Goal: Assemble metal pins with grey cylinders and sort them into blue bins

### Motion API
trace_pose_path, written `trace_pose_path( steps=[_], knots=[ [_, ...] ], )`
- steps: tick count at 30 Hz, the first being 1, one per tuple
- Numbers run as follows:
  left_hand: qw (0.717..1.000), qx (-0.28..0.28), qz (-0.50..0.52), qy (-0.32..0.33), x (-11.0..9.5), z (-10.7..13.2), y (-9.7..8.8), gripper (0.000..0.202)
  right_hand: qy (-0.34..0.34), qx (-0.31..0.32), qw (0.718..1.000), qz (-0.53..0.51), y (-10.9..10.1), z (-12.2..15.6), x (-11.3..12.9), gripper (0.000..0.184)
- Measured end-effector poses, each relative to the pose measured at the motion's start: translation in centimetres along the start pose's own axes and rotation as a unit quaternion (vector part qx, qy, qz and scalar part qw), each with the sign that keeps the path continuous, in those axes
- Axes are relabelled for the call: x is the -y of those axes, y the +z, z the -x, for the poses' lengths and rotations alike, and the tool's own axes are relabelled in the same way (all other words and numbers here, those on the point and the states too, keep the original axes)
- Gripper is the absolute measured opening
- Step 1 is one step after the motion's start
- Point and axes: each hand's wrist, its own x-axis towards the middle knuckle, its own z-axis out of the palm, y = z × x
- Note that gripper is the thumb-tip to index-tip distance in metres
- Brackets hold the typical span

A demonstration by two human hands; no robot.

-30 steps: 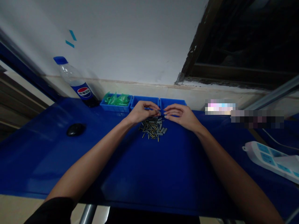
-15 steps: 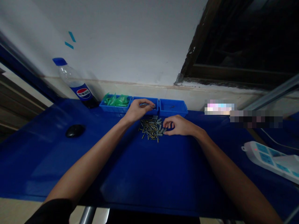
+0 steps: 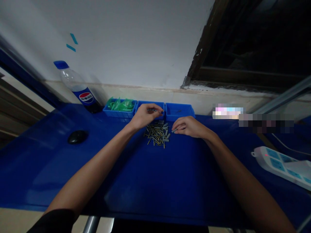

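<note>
A loose pile of brass-coloured screws (image 3: 156, 135) lies on the blue table, with several grey wall plugs (image 3: 166, 133) along its right side. My left hand (image 3: 145, 116) is closed in a pinch in front of the middle blue bin (image 3: 150, 103); something small and greyish shows between its fingers, too small to name. To the right of the pile, my right hand (image 3: 188, 127) has thumb and fingertips together on a grey wall plug (image 3: 174, 130), just above the table.
A left bin (image 3: 119, 113) holds green plastic packets, and a right bin (image 3: 179, 113) has a small dark thing inside. A cola bottle (image 3: 84, 97) stands at the back left, near a black mouse (image 3: 77, 137). A white power strip (image 3: 279, 165) lies at the right.
My right hand has closed its fingers on a grey wall plug and drawn slightly up and away from the pile. My left hand has shifted a little to the right.
</note>
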Motion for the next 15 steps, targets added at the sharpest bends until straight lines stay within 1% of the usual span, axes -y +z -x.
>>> trace_pose_path(
  steps=[4, 7, 11, 15],
  knots=[
    [0.999, 0.033, -0.008, 0.007, -0.1, 0.1, -0.1, 0.020, 0.021, -0.046, 0.994, -0.101, -0.2, 0.0, 0.9, 0.022],
    [0.998, 0.058, -0.012, 0.015, -0.2, 0.1, -0.1, 0.020, 0.004, -0.081, 0.986, -0.147, -0.2, 0.0, 1.6, 0.027],
    [0.997, 0.081, 0.000, 0.010, -0.6, 0.3, 0.1, 0.022, 0.002, -0.128, 0.979, -0.162, 0.0, -0.3, 2.0, 0.036],
    [0.994, 0.107, 0.015, -0.010, -0.9, 0.5, 0.5, 0.025, -0.009, -0.155, 0.974, -0.166, 0.4, -0.5, 1.9, 0.035]
  ],
)
